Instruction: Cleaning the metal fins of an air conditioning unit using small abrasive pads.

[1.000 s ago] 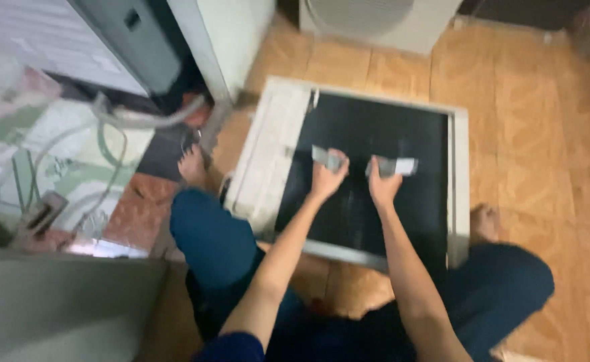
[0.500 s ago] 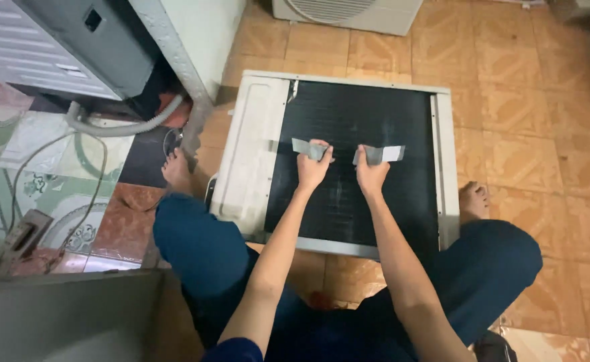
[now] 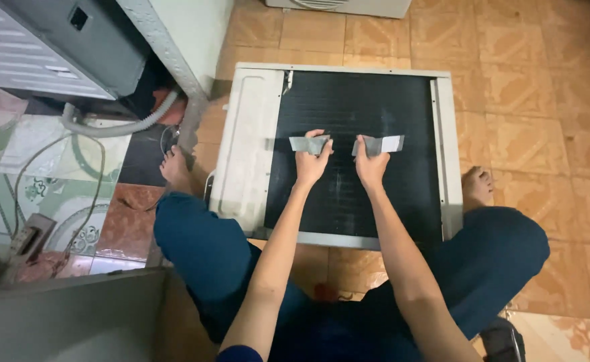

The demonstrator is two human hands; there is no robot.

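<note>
A white air-conditioner outdoor unit (image 3: 244, 157) lies flat on the tiled floor, its black finned coil (image 3: 355, 107) facing up. My left hand (image 3: 311, 164) grips a small grey rectangular pad (image 3: 306, 143) that rests on the coil. My right hand (image 3: 370, 164) holds a second grey pad (image 3: 383, 144) just to the right of it. Both hands press down near the coil's middle, a few centimetres apart. My legs in blue trousers straddle the unit, with bare feet on either side.
A grey appliance (image 3: 53, 40) with a corrugated hose (image 3: 117, 127) stands at the upper left. Loose cables (image 3: 33, 174) lie on patterned tiles at left. Another white unit (image 3: 338, 5) sits at the top edge. A grey panel (image 3: 74, 318) fills the lower left.
The view has tilted, so the unit sits more centred. My hands with the two pads stay on the coil and have drawn slightly closer to me.
</note>
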